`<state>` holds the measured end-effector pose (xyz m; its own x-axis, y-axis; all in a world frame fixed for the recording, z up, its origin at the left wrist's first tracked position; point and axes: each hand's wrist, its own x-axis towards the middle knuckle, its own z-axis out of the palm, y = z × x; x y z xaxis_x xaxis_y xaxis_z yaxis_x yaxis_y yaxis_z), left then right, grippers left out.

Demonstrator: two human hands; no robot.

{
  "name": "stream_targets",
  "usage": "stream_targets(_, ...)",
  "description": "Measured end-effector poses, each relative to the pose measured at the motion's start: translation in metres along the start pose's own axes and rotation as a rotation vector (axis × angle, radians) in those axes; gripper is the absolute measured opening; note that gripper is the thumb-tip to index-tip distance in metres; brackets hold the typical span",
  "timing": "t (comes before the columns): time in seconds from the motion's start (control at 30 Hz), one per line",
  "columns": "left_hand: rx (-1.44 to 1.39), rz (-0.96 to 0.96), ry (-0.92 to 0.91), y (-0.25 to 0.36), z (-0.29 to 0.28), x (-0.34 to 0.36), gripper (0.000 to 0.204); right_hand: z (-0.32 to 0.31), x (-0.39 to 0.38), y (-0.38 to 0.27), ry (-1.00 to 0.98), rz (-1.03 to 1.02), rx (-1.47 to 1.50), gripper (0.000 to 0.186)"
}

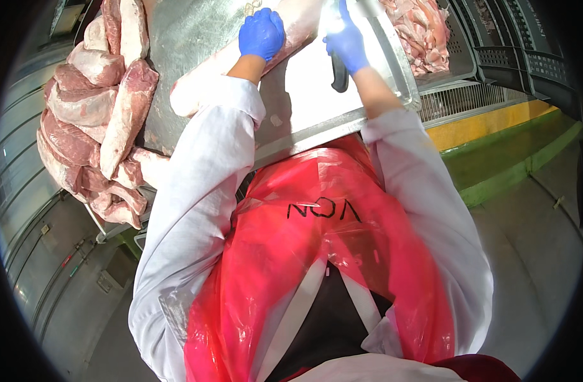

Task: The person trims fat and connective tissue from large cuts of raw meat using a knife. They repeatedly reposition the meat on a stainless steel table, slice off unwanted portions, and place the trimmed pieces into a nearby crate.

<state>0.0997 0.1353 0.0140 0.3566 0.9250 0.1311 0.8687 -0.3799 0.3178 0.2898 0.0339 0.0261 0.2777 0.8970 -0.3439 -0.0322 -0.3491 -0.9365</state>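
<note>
My left hand (261, 35), in a blue glove, has its fingers curled on a long pale piece of meat (199, 89) lying diagonally across the metal work surface (164, 48). My right hand (346, 42), also gloved in blue, is at a knife (340, 76), its black handle showing below the fingers. One finger stretches away from me; glare and blur hide whether the others grip the knife. The far end of the meat runs out of the top of the picture.
Several raw pork pieces (75, 105) are heaped left of the work surface. At upper right, a container holds pale trimmings (417, 35), beside stacked grey crates (514, 54). A yellow and green ledge (482, 127) runs below them. I wear a red plastic apron (323, 184).
</note>
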Motion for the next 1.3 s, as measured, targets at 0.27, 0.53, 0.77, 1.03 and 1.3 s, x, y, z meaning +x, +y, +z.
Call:
stream_targets(0.27, -0.085, -0.154, 0.107, -0.012, -0.002, 0.008, 0.033, -0.041, -0.175, 0.036, -0.269, 0.08, 0.026, 0.081)
stream_targets(0.53, 0.14, 0.277, 0.023, 0.107, -0.008, 0.028, 0.032, -0.121, -0.104, 0.026, 0.026, -0.161, 0.311, 0.08)
stream_targets(0.77, -0.267, -0.25, -0.109, 0.067, -0.008, 0.053, 0.03, -0.07, -0.009, 0.026, 0.018, -0.164, 0.059, 0.083)
stream_targets(1.03, -0.37, -0.29, -0.006, 0.071, -0.004, 0.046, 0.025, -0.026, 0.031, 0.002, -0.302, -0.106, -0.263, 0.078)
stream_targets(1.3, -0.59, -0.291, 0.098, 0.087, -0.031, 0.034, 0.022, -0.034, 0.033, -0.026, -0.452, -0.166, -0.343, 0.072)
